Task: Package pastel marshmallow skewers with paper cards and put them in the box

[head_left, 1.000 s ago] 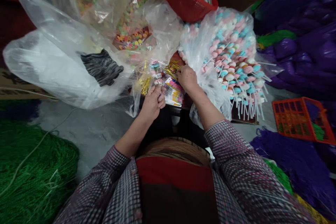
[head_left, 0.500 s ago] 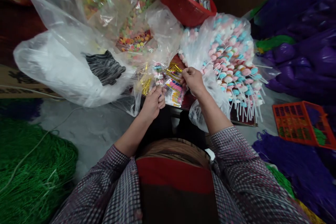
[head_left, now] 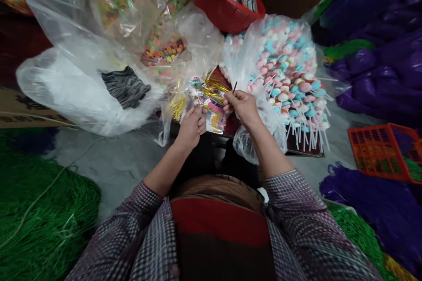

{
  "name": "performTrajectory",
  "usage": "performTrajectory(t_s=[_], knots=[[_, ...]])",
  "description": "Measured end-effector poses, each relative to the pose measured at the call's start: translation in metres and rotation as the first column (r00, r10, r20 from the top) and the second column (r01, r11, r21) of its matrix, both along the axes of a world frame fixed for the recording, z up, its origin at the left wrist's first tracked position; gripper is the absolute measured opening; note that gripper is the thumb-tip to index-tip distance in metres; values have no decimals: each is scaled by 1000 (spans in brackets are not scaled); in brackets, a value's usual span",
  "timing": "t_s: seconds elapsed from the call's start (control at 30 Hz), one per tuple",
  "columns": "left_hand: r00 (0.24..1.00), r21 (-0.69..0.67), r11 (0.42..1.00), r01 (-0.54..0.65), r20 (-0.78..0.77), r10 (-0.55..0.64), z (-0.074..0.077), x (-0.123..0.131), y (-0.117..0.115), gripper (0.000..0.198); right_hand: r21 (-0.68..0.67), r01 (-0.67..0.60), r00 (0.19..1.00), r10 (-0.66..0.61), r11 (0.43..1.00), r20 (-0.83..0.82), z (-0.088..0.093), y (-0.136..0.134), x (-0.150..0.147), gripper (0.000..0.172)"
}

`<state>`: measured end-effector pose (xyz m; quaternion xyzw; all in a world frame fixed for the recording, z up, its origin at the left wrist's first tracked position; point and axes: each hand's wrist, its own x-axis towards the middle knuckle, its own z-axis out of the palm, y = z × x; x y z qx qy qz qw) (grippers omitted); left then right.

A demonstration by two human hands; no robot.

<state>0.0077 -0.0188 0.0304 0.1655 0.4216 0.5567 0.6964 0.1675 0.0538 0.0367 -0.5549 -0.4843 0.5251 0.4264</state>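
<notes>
My left hand (head_left: pixel 191 125) is closed round the lower end of a small clear packet of candy (head_left: pixel 197 91), held upright. My right hand (head_left: pixel 242 106) pinches a thin gold twist tie (head_left: pixel 234 87) that sticks up from its fingers, just right of the packet. A bundle of gold twist ties (head_left: pixel 214 89) lies between the two hands. Below them lies a printed packet with pink and yellow marks (head_left: pixel 215 116). A large clear bag of pink, blue and white lollipops on white sticks (head_left: pixel 290 79) rests right beside my right hand.
Clear bags of coloured ring candy (head_left: pixel 158 48) and a big clear bag with a dark striped cloth (head_left: pixel 125 85) lie at the left. A red basket (head_left: pixel 224 4) stands behind. Green cord (head_left: pixel 39 210), purple cord (head_left: pixel 372 202) and an orange crate (head_left: pixel 382 151) surround me.
My right hand has drawn back from the gold tie bundle toward me, now holding a single gold tie upright. My left hand has kept the candy packet in place.
</notes>
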Motion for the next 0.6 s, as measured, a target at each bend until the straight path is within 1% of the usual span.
performTrajectory(t_s=[0.1, 0.17, 0.23, 0.3, 0.33, 0.4, 0.47, 0.53, 0.6], knots=[[1000, 17, 1000, -11, -22, 12, 2, 7, 5, 32, 16, -52, 998, 52, 998, 32, 3, -10, 5, 34], [999, 36, 999, -14, -45, 16, 3, 12, 10, 31, 57, -85, 992, 79, 995, 94, 5, -18, 9, 26], [997, 44, 999, -3, -73, 6, 3, 17, 14, 32, 121, -113, 982, 92, 986, 167, 7, -25, 12, 18], [994, 36, 999, 17, -105, -13, 2, 20, 17, 34, 194, -165, 958, 110, 967, 267, 7, -33, 14, 20], [992, 32, 999, 26, -126, -22, 0, 22, 18, 33, 230, -200, 933, 113, 952, 343, 8, -37, 14, 22], [979, 56, 998, 35, -201, -23, -3, 24, 17, 29, 279, -280, 840, 94, 919, 534, 8, -42, 12, 21], [941, 126, 991, 50, -338, -4, -6, 25, 15, 24, 268, -353, 708, 68, 897, 703, 10, -47, 7, 19], [866, 184, 981, 67, -498, 34, -6, 26, 11, 20, 211, -392, 588, 67, 895, 806, 13, -49, 2, 19], [789, 188, 979, 80, -612, 53, -3, 27, 6, 17, 170, -395, 523, 69, 903, 850, 14, -51, -3, 18]])
